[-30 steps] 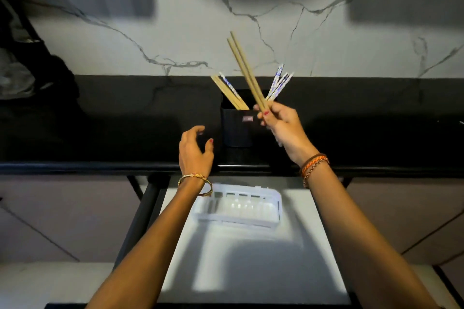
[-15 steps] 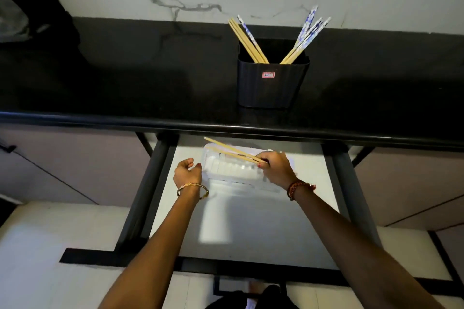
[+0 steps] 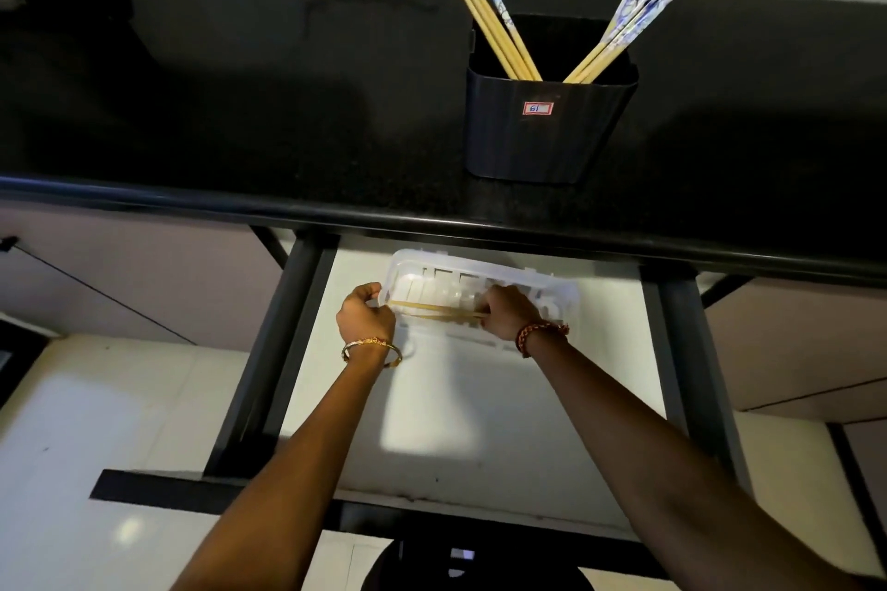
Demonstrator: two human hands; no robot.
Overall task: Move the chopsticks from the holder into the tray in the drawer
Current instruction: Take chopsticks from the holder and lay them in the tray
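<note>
A black holder (image 3: pixel 547 130) stands on the dark counter with several wooden and blue-patterned chopsticks (image 3: pixel 494 26) sticking out. Below, in the open drawer, lies a clear white plastic tray (image 3: pixel 417 262). My right hand (image 3: pixel 504 317) is shut on a pair of wooden chopsticks (image 3: pixel 432 310), which lies sideways inside the tray along its near side. My left hand (image 3: pixel 365 314) grips the tray's left end.
The drawer (image 3: pixel 456 422) has a white floor and dark side rails (image 3: pixel 269 365). The black counter edge (image 3: pixel 336 211) overhangs the tray's far side. A marble wall runs behind the counter. Pale floor tiles lie to the left.
The camera has tilted down. My right hand has lowered the wooden pair flat into the tray. My left hand has closed on the tray's left end.
</note>
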